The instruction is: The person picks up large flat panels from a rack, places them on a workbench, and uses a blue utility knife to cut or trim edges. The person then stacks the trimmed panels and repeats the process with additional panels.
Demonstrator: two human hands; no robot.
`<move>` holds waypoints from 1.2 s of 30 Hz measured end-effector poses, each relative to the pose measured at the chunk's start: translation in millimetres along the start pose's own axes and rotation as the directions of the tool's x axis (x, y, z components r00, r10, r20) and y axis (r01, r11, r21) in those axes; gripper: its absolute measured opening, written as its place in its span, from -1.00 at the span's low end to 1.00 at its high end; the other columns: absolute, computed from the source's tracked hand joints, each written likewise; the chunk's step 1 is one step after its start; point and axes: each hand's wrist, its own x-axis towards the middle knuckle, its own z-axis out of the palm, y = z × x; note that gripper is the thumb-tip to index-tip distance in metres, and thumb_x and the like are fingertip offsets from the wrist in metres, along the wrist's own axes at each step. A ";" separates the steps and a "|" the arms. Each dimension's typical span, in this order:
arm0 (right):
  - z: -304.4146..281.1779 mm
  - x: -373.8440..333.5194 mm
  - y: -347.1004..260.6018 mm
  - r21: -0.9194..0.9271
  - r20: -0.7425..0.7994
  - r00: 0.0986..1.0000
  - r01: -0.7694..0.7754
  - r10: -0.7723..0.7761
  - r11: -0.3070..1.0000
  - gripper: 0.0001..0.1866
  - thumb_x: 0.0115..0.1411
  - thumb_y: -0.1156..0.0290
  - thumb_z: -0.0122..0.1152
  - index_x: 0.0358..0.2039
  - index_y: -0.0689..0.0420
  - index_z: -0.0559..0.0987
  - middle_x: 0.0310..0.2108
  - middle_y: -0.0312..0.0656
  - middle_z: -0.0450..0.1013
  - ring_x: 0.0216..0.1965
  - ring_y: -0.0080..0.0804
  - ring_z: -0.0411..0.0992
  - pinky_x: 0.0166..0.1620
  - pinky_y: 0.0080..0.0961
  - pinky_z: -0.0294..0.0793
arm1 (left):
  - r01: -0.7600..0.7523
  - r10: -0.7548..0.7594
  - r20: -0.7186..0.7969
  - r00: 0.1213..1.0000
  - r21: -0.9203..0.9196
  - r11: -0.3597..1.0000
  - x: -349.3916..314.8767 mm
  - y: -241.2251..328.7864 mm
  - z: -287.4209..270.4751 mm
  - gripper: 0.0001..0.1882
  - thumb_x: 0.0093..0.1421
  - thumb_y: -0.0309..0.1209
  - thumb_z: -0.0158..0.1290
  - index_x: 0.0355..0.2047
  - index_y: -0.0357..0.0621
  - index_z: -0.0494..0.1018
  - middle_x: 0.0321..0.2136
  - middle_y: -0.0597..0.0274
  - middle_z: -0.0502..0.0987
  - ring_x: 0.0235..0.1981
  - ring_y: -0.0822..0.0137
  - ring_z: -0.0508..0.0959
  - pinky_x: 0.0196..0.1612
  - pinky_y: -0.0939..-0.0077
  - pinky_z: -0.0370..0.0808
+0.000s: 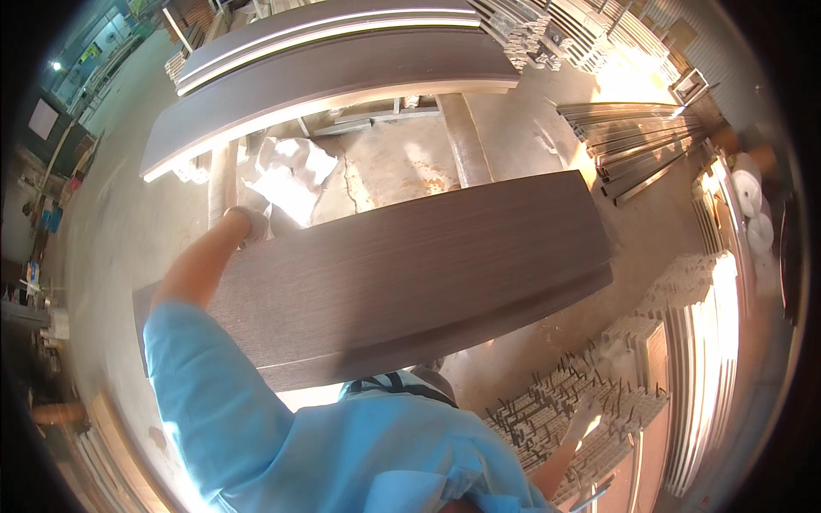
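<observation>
A long dark brown panel point(410, 265) with fine wood grain lies across in front of me, close to my body. At its far left edge is my left hand point(249, 225), gloved, closed over the rim with its fingers partly hidden. My right hand point(585, 420), in a pale glove, is off to the lower right, away from the panel. It hovers over or touches a stack of pale profiles point(547, 419) with several thin dark strips sticking up. Its fingers look stretched apart, and I make out nothing in them.
Beyond the panel, more long dark panels point(342, 68) rest on supports, with crumpled white sheeting point(295, 175) on the floor below. Metal bars point(637, 141) lie in a fanned pile at the right. Long pale boards point(705, 376) are stacked on the near right, and white rolls point(748, 188) stand farther out.
</observation>
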 end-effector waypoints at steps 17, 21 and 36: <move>147.2 -199.0 -532.4 0.617 -0.019 -0.192 0.770 -0.981 -0.163 -0.30 0.08 -0.16 0.33 0.05 0.12 0.53 0.03 -0.06 0.48 0.15 -0.11 0.36 0.16 -0.16 0.33 | -0.946 -0.189 -0.953 0.235 -0.269 0.180 -245.3 123.1 -61.9 -0.64 0.22 -0.28 0.23 -0.14 -0.34 0.53 -0.40 0.25 0.57 -0.49 0.52 0.53 -0.43 0.68 0.51; 152.9 -197.0 -527.9 0.708 0.156 -0.193 0.706 -0.969 -0.026 -0.62 0.18 0.07 0.28 -0.21 0.15 0.60 -0.28 -0.07 0.54 -0.18 -0.07 0.50 -0.08 -0.22 0.43 | -0.858 -0.274 -0.908 0.318 -0.398 0.324 -261.9 119.9 -40.2 -0.68 0.27 -0.25 0.18 -0.18 -0.31 0.53 -0.49 0.38 0.47 -0.55 0.60 0.44 -0.49 0.71 0.40; 1.3 -117.3 -437.4 0.365 0.414 0.077 0.898 -0.907 0.243 -0.68 0.23 0.11 0.22 -0.11 0.01 0.59 -0.25 -0.11 0.58 -0.17 -0.10 0.55 -0.09 -0.21 0.50 | -0.804 0.076 -0.878 0.472 -0.394 0.446 -199.4 220.0 -97.4 -0.49 0.08 -0.65 0.12 0.09 -0.21 0.41 -0.35 0.32 0.47 -0.34 0.48 0.47 -0.28 0.55 0.45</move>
